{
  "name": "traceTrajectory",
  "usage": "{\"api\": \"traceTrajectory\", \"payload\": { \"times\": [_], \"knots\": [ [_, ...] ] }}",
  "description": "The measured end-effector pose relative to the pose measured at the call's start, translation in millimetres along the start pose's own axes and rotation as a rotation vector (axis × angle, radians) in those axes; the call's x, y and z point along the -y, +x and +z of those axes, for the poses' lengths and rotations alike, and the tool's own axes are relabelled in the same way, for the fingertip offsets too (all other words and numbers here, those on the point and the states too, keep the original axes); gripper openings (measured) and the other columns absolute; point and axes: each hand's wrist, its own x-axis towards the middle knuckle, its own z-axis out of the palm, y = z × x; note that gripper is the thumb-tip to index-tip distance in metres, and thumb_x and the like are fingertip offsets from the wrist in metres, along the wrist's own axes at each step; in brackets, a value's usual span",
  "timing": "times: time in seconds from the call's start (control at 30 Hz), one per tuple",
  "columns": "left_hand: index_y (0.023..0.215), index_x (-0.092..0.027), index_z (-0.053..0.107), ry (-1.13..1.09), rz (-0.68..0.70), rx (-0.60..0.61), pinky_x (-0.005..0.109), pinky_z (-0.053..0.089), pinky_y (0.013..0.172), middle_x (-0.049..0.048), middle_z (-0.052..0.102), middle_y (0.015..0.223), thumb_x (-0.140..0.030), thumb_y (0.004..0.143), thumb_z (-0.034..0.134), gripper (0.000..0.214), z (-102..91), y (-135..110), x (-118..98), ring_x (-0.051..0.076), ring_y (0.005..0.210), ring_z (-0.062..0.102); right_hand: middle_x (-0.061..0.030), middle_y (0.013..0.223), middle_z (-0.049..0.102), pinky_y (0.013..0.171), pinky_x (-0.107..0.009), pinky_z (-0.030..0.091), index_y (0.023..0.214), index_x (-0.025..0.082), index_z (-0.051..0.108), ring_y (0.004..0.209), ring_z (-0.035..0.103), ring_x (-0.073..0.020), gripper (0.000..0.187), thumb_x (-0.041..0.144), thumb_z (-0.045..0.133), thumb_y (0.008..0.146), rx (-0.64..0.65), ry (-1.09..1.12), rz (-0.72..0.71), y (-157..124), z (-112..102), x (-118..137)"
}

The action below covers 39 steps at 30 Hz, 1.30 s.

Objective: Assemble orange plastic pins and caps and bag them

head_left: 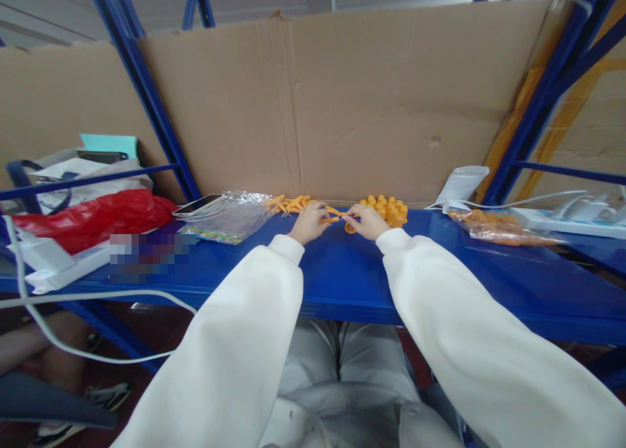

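Observation:
Both hands meet over the blue shelf top, fingertips close together. My left hand [308,224] is closed around a small orange plastic piece [334,211], which stretches towards the other hand. With thumb and fingers pinched, my right hand [368,222] grips the same piece's right end; the exact contact is too small to make out. A small round orange part [349,228] lies just under the right fingertips. Left of the hands is a pile of thin, branching orange pieces [288,204]. Chunky orange knobbed pieces [387,209] stand grouped behind and right of my right hand.
A clear plastic bag [235,216] and a phone [198,205] lie left, near a red bag [98,220] and a white power strip [73,268]. At right are a bag of orange pieces [503,226] and another power strip [567,221]. Cardboard [366,102] walls the back.

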Motion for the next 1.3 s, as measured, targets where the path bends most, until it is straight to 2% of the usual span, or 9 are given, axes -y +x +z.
{"api": "traceTrajectory", "payload": {
  "times": [0.17,0.3,0.57,0.77,0.9,1.0,1.17,1.23,1.3],
  "knots": [
    [0.1,-0.02,0.077,0.054,-0.075,-0.013,0.052,0.04,0.119,0.0114,0.064,0.143,-0.025,0.088,0.071,0.015,-7.0,-2,-4,0.031,0.137,0.055,-0.0116,0.103,0.074,0.093,-0.041,0.051,0.094,0.018,0.072,0.102,0.067,-0.0252,0.02,0.028,0.055,0.1,0.01,-0.03,0.039,1,-3,0],
    [0.105,-0.022,0.075,0.084,-0.149,-0.065,0.052,0.044,0.116,0.0114,0.06,0.148,-0.026,0.089,0.069,0.018,-10.8,-3,-6,0.032,0.14,0.052,-0.0118,0.105,0.073,0.094,-0.041,0.051,0.095,0.018,0.072,0.103,0.066,-0.0256,0.02,0.025,0.054,0.101,0.008,-0.056,0.063,1,-7,3],
    [0.123,-0.02,0.068,-0.004,-0.286,-0.017,0.042,0.054,0.099,0.0096,0.077,0.112,-0.025,0.091,0.064,0.032,-13.7,-2,-16,0.029,0.109,0.071,-0.0138,0.108,0.073,0.1,-0.042,0.047,0.097,0.018,0.072,0.107,0.066,-0.0269,0.023,0.023,0.051,0.101,-0.042,-0.146,0.07,1,-11,4],
    [0.12,-0.019,0.066,-0.155,-0.288,-0.118,0.038,0.056,0.092,0.0063,0.077,0.098,-0.016,0.086,0.067,0.034,-11.6,-1,-14,0.026,0.098,0.074,-0.0111,0.107,0.074,0.101,-0.045,0.047,0.096,0.021,0.071,0.107,0.066,-0.0267,0.02,0.022,0.052,0.1,-0.091,-0.209,0.08,1,-17,0],
    [0.116,-0.018,0.065,-0.196,-0.364,-0.211,0.037,0.056,0.094,0.0088,0.077,0.099,-0.013,0.083,0.07,0.034,-13.2,-3,-6,0.026,0.1,0.074,-0.0129,0.112,0.075,0.103,-0.046,0.049,0.103,0.021,0.073,0.11,0.067,-0.0278,0.025,0.015,0.049,0.097,-0.159,-0.285,0.205,-2,-36,-4],
    [0.117,-0.018,0.064,-0.241,-0.43,-0.236,0.035,0.057,0.089,0.0071,0.076,0.094,-0.012,0.083,0.07,0.034,-16.1,-5,0,0.024,0.094,0.075,-0.0177,0.117,0.074,0.098,-0.039,0.052,0.11,0.015,0.073,0.114,0.068,-0.0282,0.031,0.013,0.046,0.097,-0.171,-0.376,0.412,-6,-52,-4],
    [0.117,-0.018,0.063,-0.284,-0.447,-0.253,0.032,0.059,0.084,0.0051,0.075,0.089,-0.012,0.083,0.069,0.034,-17.0,-6,3,0.023,0.09,0.076,-0.0243,0.122,0.072,0.093,-0.037,0.054,0.118,0.009,0.073,0.12,0.068,-0.0332,0.033,0.014,0.056,0.091,0.056,-0.507,0.698,-12,-67,-6],
    [0.116,-0.018,0.064,-0.278,-0.439,-0.253,0.031,0.059,0.083,0.005,0.075,0.089,-0.012,0.082,0.07,0.035,-15.5,-5,3,0.023,0.089,0.076,-0.0245,0.12,0.072,0.095,-0.04,0.054,0.121,0.009,0.073,0.119,0.069,-0.0347,0.036,0.013,0.058,0.088,0.109,-0.496,0.743,-14,-67,-15],
    [0.115,-0.019,0.065,-0.275,-0.429,-0.248,0.031,0.059,0.081,0.0041,0.074,0.088,-0.012,0.082,0.071,0.035,-13.8,-5,3,0.022,0.085,0.075,-0.0232,0.114,0.074,0.095,-0.044,0.055,0.117,0.01,0.074,0.115,0.071,-0.0356,0.034,0.014,0.061,0.085,0.111,-0.433,0.707,-15,-63,-29]
  ]
}}
